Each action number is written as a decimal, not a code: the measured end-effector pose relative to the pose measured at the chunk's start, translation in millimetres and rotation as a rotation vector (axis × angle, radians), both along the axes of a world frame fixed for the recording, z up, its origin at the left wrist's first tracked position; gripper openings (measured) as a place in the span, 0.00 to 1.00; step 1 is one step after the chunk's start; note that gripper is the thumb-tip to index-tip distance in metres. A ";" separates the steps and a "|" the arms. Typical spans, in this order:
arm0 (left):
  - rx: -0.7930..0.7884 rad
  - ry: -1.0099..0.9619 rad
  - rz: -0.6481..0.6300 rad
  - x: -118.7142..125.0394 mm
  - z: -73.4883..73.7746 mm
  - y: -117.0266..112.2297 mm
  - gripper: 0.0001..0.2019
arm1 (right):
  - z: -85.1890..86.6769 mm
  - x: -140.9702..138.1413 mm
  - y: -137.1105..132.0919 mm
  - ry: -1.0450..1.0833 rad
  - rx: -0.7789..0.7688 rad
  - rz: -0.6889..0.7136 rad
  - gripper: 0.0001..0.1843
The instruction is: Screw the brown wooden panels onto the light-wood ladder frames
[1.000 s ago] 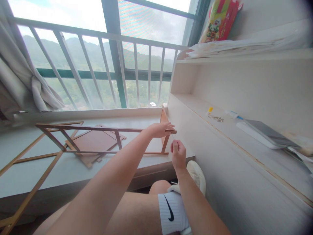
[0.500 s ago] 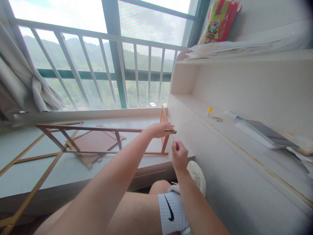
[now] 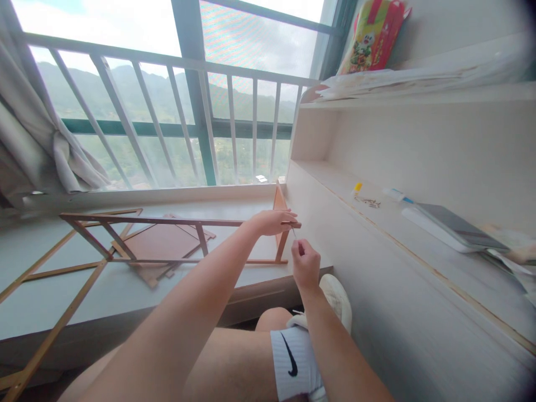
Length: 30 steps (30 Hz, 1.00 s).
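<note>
My left hand [image 3: 274,221] is closed over the right end of a brown wooden frame [image 3: 159,221], which stands on its side. Just below and to the right, my right hand [image 3: 305,261] is a fist around a thin metal rod [image 3: 293,232], perhaps a hex key. Its tip meets the underside of the frame's end by my left fingers; the handle end is hidden in the fist. An upright wooden panel [image 3: 280,218] shows behind my left hand. Flat wooden panels [image 3: 163,245] lie behind the frame.
Another wooden frame [image 3: 62,318] leans at the left, over the edge of the white ledge [image 3: 234,279]. On the shelf at right lie small metal screws [image 3: 371,202], a yellow-capped bottle [image 3: 357,188] and a dark tablet-like slab [image 3: 460,226]. My shoe [image 3: 337,301] is below my right hand.
My right fist has turned slightly and shifted a little left and up with the thin metal rod. My left hand keeps its place on the frame.
</note>
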<state>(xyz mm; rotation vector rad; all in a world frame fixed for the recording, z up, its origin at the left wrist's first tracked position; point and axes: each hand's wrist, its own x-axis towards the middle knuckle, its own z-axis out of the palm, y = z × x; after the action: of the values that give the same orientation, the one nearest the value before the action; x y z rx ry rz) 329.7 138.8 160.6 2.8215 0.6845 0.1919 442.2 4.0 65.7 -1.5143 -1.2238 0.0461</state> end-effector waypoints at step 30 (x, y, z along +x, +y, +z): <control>0.032 0.006 0.013 -0.6 -1.5 -1.9 0.18 | -8.3 -4.8 8.1 1.027 -0.052 0.489 0.17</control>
<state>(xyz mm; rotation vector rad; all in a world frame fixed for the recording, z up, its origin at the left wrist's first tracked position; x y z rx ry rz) 329.1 136.9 159.1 2.8498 0.7074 0.1992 437.4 12.1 57.4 -0.9459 -0.6954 1.0487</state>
